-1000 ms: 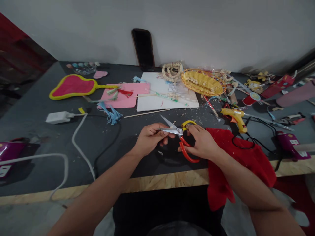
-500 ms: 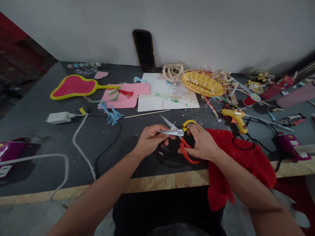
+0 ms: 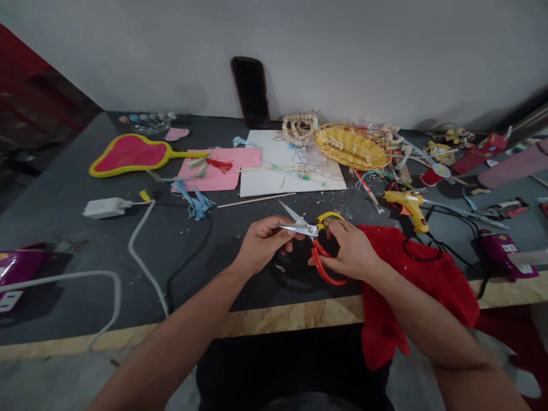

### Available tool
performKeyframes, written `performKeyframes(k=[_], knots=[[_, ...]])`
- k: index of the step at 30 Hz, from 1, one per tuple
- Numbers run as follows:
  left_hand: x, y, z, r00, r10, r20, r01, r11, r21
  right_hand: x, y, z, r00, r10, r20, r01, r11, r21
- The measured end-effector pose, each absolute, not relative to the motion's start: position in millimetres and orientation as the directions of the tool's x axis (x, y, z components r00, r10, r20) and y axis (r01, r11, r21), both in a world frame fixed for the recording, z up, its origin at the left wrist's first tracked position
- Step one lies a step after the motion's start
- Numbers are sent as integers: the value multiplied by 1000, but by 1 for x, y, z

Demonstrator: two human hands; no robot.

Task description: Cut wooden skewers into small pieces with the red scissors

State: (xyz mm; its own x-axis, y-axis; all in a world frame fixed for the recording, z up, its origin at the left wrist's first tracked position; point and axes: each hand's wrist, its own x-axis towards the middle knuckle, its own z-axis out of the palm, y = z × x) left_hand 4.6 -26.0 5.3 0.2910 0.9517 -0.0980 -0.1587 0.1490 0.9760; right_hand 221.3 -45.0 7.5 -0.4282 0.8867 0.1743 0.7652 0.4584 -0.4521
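My right hand (image 3: pixel 353 248) is wrapped round the handles of a pair of scissors (image 3: pixel 312 230), one handle yellow and one red. The blades stand apart and point left toward my left hand (image 3: pixel 268 242). Its fingers are pinched together behind the lower blade, on something small that the blade and fingertips mostly hide. Under my right wrist lies a red cloth (image 3: pixel 423 279), hanging over the table's front edge.
A yellow glue gun (image 3: pixel 409 206) with a black cable lies to the right. Behind are a wicker basket (image 3: pixel 353 146), a white board (image 3: pixel 257 185) and a leaning phone (image 3: pixel 250 91). Leftward are a pink, yellow-rimmed fan-shaped piece (image 3: pixel 132 155), blue tassels (image 3: pixel 194 202) and a white adapter (image 3: pixel 106 207).
The view has shifted very slightly. Both hands and the scissors stay in nearly the same place, with the blades still apart.
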Motion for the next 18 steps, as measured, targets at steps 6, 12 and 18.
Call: performKeyframes(k=[6, 12, 18], knots=[[6, -25, 5, 280, 951, -133, -145, 179, 973, 222, -44, 5, -442, 876, 195, 769, 482, -421], [3, -26, 10, 351, 919, -180, -126, 237, 963, 222, -42, 6, -480, 859, 176, 756, 508, -414], [3, -26, 7, 355, 914, -195, -122, 252, 960, 221, -43, 8, -475, 866, 152, 759, 491, -427]])
